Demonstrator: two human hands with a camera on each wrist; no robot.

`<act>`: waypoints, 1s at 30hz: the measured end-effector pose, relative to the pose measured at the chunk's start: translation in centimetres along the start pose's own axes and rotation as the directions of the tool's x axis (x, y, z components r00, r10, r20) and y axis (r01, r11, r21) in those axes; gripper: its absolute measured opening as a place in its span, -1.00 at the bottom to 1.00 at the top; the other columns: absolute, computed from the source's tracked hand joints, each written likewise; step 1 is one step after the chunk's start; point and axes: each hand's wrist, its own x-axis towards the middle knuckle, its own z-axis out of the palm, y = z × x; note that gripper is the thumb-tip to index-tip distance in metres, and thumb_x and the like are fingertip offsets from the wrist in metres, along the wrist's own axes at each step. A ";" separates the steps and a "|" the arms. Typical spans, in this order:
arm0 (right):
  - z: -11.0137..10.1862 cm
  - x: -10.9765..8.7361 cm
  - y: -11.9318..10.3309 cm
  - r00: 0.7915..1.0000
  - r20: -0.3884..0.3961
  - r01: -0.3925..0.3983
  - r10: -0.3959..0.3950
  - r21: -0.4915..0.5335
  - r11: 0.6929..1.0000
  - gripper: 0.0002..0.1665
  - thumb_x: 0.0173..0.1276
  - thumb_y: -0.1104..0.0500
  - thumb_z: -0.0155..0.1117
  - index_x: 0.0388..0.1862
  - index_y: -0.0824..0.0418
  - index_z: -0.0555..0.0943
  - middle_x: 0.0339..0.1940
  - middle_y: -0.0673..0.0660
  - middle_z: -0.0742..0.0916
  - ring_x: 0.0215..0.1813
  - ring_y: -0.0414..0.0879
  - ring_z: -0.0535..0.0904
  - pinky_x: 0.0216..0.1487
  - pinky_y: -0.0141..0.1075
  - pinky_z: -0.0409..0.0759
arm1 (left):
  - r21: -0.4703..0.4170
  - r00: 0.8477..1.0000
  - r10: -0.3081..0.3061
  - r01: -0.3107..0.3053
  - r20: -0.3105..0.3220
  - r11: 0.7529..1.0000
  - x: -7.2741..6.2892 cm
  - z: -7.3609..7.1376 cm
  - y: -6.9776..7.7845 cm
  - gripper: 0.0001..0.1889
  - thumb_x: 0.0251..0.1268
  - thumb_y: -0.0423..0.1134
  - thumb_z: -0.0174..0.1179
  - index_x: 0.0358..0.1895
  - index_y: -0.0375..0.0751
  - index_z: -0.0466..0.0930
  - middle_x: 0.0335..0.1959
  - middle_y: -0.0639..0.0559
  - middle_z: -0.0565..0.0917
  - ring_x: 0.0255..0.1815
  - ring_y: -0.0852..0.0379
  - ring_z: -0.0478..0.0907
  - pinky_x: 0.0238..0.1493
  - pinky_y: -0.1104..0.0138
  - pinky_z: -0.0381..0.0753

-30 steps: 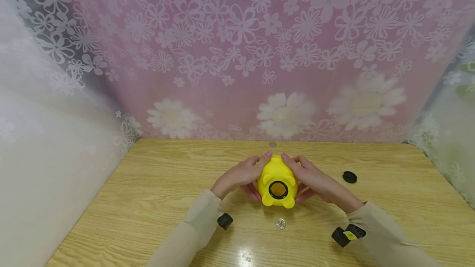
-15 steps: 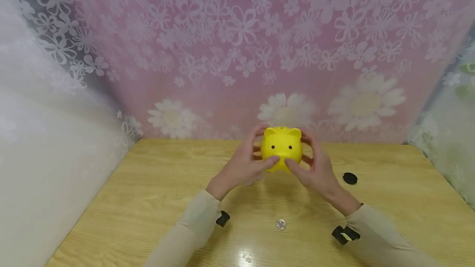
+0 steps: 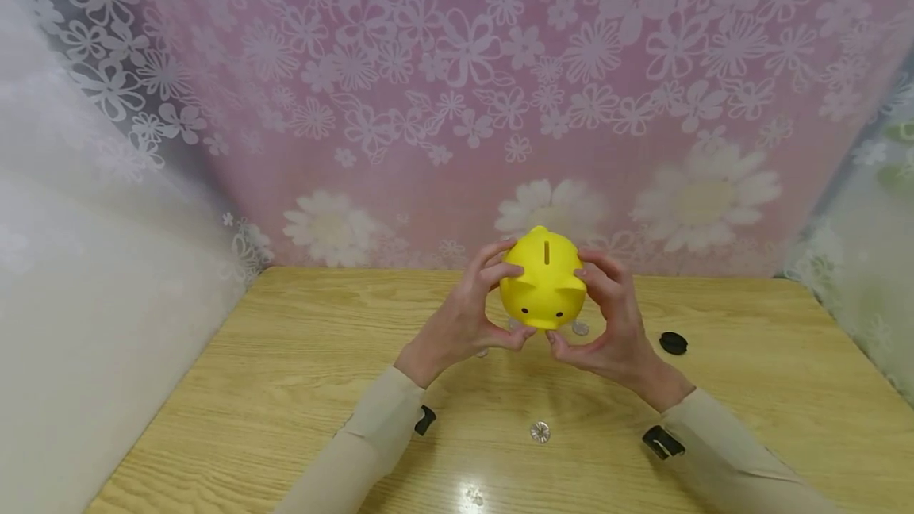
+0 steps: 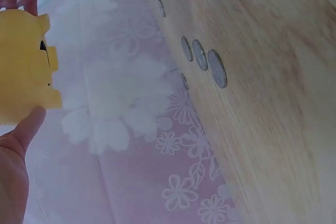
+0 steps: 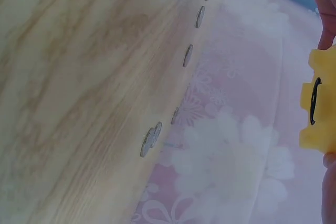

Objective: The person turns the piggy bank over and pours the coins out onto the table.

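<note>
A yellow piggy bank (image 3: 543,280) is held above the table between both hands. Its coin slot and face are turned up to the head camera, the snout toward the person. My left hand (image 3: 464,312) grips its left side, thumb near the snout. On the other side my right hand (image 3: 610,316) holds it the same way. Its underside, with stubby feet and a dark-rimmed opening (image 5: 315,100), shows edge-on in the right wrist view. Below it coins lie on the wood, among them one coin (image 3: 580,327) by the right hand and another coin (image 4: 217,68) in the left wrist view.
A round black cap (image 3: 673,343) lies on the wooden table (image 3: 321,387), right of the hands. One more silver coin (image 3: 540,431) is nearer the person. A pink flowered curtain (image 3: 428,141) hangs behind the table's far edge.
Both hands have lifted the piggy bank and turned it over. Its opening faced the head camera earlier; now its slot and face do. Several coins show on the table beneath it.
</note>
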 end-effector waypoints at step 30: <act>-1.3 1.7 -2.5 0.063 0.468 -0.978 0.882 -0.146 0.148 0.00 0.51 -0.50 -0.11 0.53 0.25 0.18 0.07 0.36 0.65 -0.24 -0.01 0.71 -0.31 -0.05 0.79 | -0.192 0.434 -0.811 0.901 0.393 0.389 -0.3 1.6 1.2 -0.32 0.49 0.42 -0.11 0.47 0.14 0.39 -0.40 -0.09 0.74 -0.57 -0.23 0.74 -0.48 -0.06 0.75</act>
